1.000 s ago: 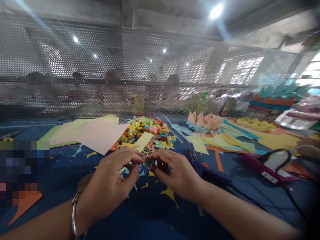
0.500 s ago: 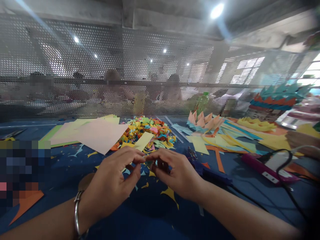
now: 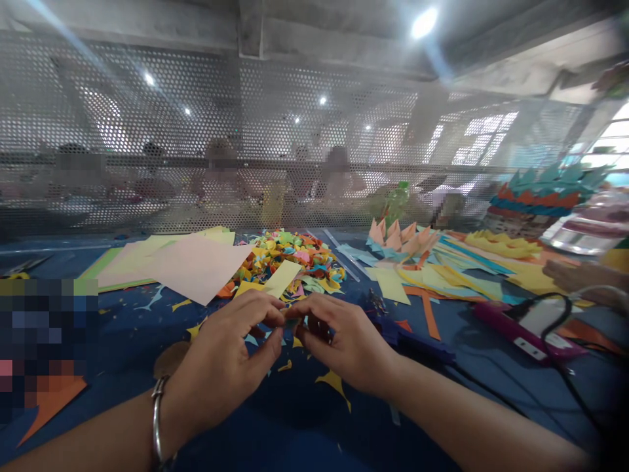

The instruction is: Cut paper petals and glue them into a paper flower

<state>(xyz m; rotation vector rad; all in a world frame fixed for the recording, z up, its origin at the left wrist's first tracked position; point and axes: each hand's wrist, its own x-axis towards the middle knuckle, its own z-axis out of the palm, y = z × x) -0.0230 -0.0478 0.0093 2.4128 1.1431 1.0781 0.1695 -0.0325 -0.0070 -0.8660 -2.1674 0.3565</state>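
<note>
My left hand [image 3: 236, 360] and my right hand [image 3: 346, 344] meet fingertip to fingertip above the blue table, both with fingers bent in a pinch. Whatever they hold is mostly covered by the fingers; a small greenish bit shows between them, too little to name. Just beyond the fingertips is a heap of small coloured folded paper pieces [image 3: 289, 252], with a pale yellow paper strip [image 3: 284, 278] at its near side. Yellow paper scraps [image 3: 335, 387] lie beside and below my hands. A purple-blue glue gun [image 3: 417, 344] lies right of my right hand.
Paper sheets [image 3: 196, 262] are stacked at left, near an orange scrap [image 3: 61, 400]. Peach paper points [image 3: 403, 237], cut strips and a magenta power strip [image 3: 531, 334] with cables lie at right. Another person's hand [image 3: 584, 278] is at far right. A perforated screen [image 3: 295, 144] stands behind.
My left hand has shifted slightly, its thumb closer to the right hand's fingers. The other person's hand at far right has moved left. My right hand is nearly still.
</note>
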